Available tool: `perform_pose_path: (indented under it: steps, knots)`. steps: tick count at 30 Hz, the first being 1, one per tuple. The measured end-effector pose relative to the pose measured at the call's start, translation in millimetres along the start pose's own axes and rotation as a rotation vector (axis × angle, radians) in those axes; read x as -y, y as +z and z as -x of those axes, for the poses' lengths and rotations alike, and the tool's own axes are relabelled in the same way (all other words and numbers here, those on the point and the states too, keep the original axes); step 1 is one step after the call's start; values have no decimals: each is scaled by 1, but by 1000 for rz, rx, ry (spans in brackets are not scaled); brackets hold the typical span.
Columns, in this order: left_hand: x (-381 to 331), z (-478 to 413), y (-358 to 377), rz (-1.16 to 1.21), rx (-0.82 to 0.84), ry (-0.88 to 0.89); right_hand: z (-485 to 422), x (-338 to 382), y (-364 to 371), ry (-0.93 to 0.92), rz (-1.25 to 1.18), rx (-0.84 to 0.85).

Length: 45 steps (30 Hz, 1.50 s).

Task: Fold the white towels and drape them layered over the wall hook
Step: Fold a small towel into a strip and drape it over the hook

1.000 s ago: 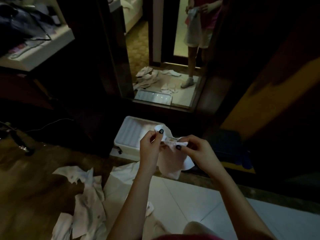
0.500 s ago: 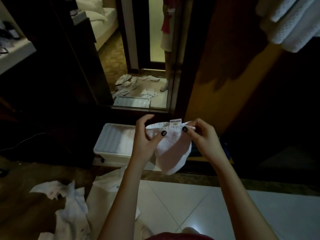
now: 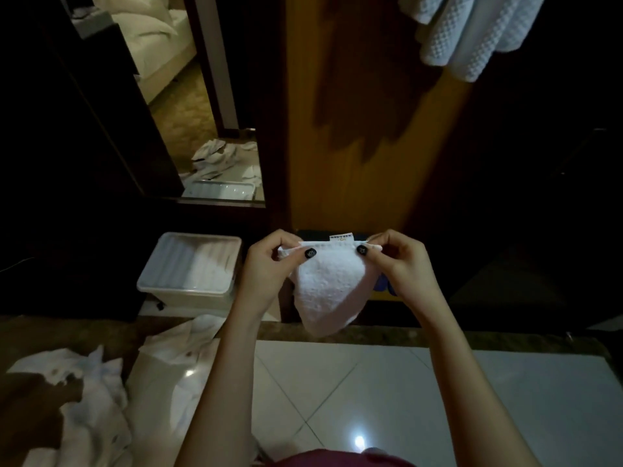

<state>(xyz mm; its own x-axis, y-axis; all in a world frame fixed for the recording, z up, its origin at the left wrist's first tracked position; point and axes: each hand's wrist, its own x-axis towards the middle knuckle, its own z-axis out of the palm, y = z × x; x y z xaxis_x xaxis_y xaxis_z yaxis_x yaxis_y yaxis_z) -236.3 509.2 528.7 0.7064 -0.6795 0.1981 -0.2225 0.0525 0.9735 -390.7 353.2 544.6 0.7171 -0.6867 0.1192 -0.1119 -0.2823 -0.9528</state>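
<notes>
The left hand [image 3: 269, 267] and right hand [image 3: 403, 267] each pinch a top corner of the white towel [image 3: 332, 294], which hangs between them, with the hung towels [image 3: 472, 38], maybe on the hook, high up nearer the right hand.

A small tag [image 3: 341, 237] on the white towel [image 3: 328, 288] carries printed lettering, too blurred to read.
</notes>
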Motion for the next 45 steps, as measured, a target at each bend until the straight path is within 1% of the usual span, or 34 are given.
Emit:
perform_pose_path:
  steps: [3, 5, 7, 10, 12, 14, 16, 17, 19, 21, 24, 27, 32, 35, 39, 42, 45]
  knots:
    - [-5, 4, 21, 100, 68, -18, 11, -2, -30, 4, -16, -20]
    - [-4, 6, 32, 64, 121, -66, 15, -4, -48, -1, 8, -47]
    - [-5, 7, 45, -18, 140, -89, 20, -8, -61, 16, 9, -51]
    - [-9, 7, 63, -111, 81, -57, 25, -14, -77, 46, 41, -46]
    - [-14, 6, 74, -204, 36, 13, 28, -16, -86, 51, 90, -58]
    - [-18, 6, 84, -284, -3, 90, 30, -17, -90, 28, 98, -111]
    - [-22, 7, 93, -278, -45, 117, 30, -15, -91, -30, 99, -178]
    - [-24, 6, 96, -213, -50, 88, 29, -14, -91, -62, 102, -203]
    - [-31, 3, 96, -68, 29, -28, 25, -11, -91, -102, 77, -222]
    - [-40, -6, 91, -43, 192, -111, 22, -7, -92, -115, 6, -203]
    - [-64, -23, 94, -204, 467, -117, 16, 1, -93, -141, -74, -165]
    - [-82, -31, 105, -348, 582, -42, 11, 9, -91, -159, -87, -146]
    - [-90, -32, 107, -348, 558, 55, 12, 17, -90, -137, -174, -164]
    - [-90, -36, 98, -334, 532, 104, 15, 16, -85, -131, -66, -139]
    - [-88, -45, 72, -286, 480, 128, 19, 16, -66, -92, 47, -9]
    - [-82, -50, 45, -295, 432, 140, 19, 21, -44, 5, 69, 43]
    - [-75, -54, 12, -289, 392, 144, 19, 24, -17, 94, 186, 21]
